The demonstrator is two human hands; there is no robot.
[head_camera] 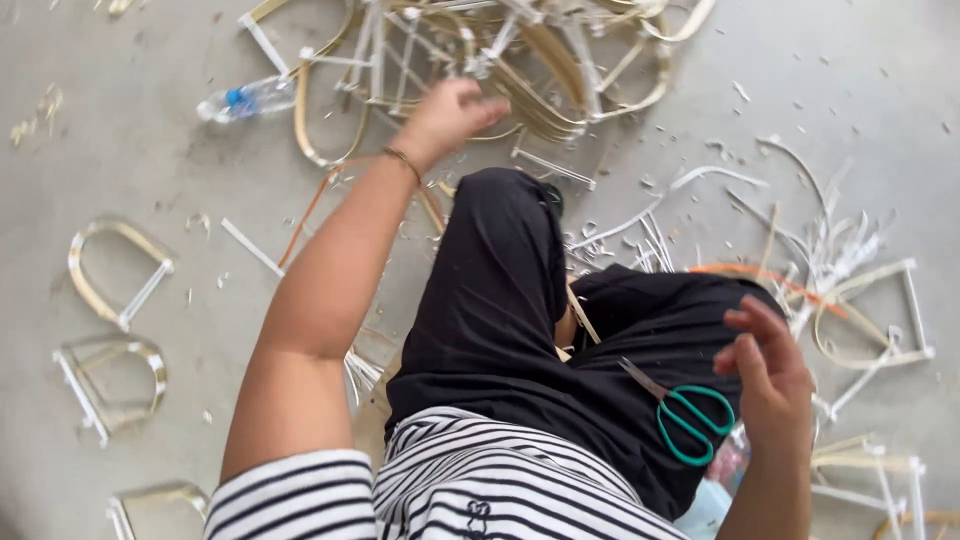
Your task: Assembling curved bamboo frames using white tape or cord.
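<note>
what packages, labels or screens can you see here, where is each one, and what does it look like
Clear plastic water bottle: lying on the grey floor, upper left, beside the pile of bent strips; blue label band.
Pale blue and pink package: bottom right, mostly hidden behind the knee; kind unclear.
No screens or signs.

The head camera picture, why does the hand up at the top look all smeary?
In the head view, the left hand reaching into the pile of bent cane strips is motion-blurred; the green-handled metal scissors near the right hand look sharper; light is soft and even, with no glare.
</note>
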